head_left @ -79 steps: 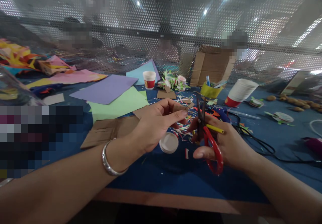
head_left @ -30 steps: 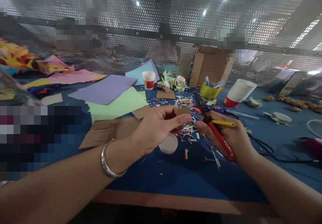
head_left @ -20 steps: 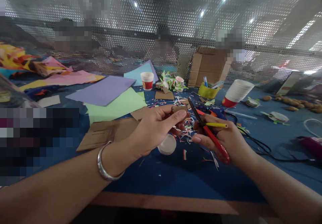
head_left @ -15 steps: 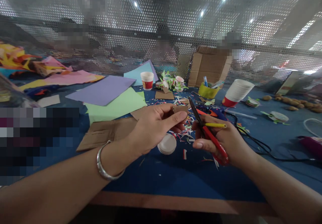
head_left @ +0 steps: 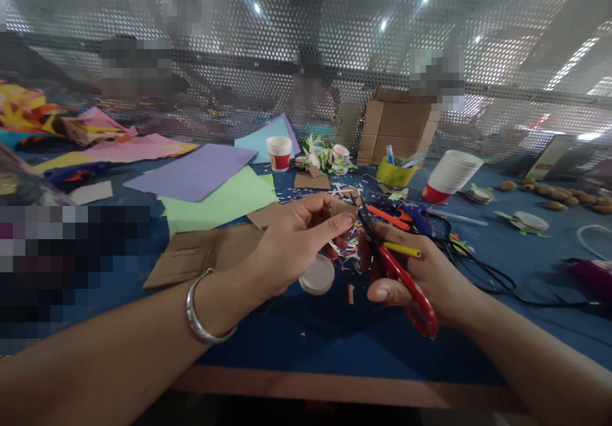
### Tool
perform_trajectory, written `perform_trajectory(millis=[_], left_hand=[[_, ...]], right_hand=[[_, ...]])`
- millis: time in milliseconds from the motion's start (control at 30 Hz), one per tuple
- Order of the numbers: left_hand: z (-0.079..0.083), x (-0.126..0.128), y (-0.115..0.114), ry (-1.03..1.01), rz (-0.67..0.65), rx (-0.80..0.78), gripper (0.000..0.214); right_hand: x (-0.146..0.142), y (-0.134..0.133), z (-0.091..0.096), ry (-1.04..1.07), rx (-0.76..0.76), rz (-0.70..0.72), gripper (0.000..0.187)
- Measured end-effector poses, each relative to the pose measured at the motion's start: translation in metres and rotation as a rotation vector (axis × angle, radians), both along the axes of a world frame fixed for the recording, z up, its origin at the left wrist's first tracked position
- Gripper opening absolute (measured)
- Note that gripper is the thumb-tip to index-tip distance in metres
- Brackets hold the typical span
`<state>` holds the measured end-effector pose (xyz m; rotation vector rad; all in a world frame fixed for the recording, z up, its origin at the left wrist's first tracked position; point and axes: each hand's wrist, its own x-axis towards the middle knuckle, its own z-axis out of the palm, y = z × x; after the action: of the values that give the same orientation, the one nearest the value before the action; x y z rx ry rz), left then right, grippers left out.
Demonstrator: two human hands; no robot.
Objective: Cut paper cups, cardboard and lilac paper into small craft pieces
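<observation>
My left hand (head_left: 291,241) is closed in a pinch on a small piece of brown cardboard (head_left: 345,208), held above the blue table. My right hand (head_left: 425,273) grips red-handled scissors (head_left: 406,282), fingers through the loops, and a yellow stick (head_left: 401,249) lies across those fingers. The dark blades point up and left toward the cardboard piece, their tips close beside it. A white round lid (head_left: 318,275) lies on the table just under my left hand, among several paper scraps (head_left: 351,250).
Purple (head_left: 191,171) and green (head_left: 220,199) paper sheets and flat cardboard (head_left: 201,254) lie to the left. A paper cup (head_left: 278,153), a stack of cups (head_left: 452,174), a yellow tub (head_left: 396,172) and a black cable (head_left: 497,279) sit behind and right. A perforated screen (head_left: 306,50) closes the far side.
My right hand has turned the scissors more upright and brought them nearer the cardboard piece. My left hand has kept its pinch almost still.
</observation>
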<state>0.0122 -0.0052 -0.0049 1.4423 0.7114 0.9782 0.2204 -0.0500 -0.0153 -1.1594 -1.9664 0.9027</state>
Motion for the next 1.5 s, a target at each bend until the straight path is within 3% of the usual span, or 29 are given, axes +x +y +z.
perform_trajectory(millis=[367, 767, 1000, 1167, 1333, 1500], left_hand=[[0.001, 0.000, -0.003, 0.074, -0.045, 0.027, 0.016], [-0.001, -0.001, 0.001, 0.065, -0.067, 0.013, 0.019], [0.000, 0.000, 0.000, 0.071, -0.071, -0.023, 0.025], [-0.002, -0.001, 0.002, 0.143, -0.043, -0.030, 0.030], [-0.009, -0.002, 0.003, 0.238, -0.151, 0.032, 0.024], [-0.009, 0.001, 0.002, 0.181, -0.058, -0.009, 0.022]], right_hand=[[-0.003, 0.000, 0.001, -0.106, 0.039, -0.039, 0.039], [-0.005, -0.004, -0.001, -0.098, 0.058, -0.130, 0.038], [-0.008, 0.001, -0.004, -0.082, 0.196, -0.221, 0.041], [-0.008, 0.003, -0.001, 0.025, 0.148, -0.351, 0.034], [-0.012, -0.001, 0.001, 0.098, 0.017, -0.312, 0.031], [-0.016, -0.002, 0.002, 0.125, 0.014, -0.326, 0.028]])
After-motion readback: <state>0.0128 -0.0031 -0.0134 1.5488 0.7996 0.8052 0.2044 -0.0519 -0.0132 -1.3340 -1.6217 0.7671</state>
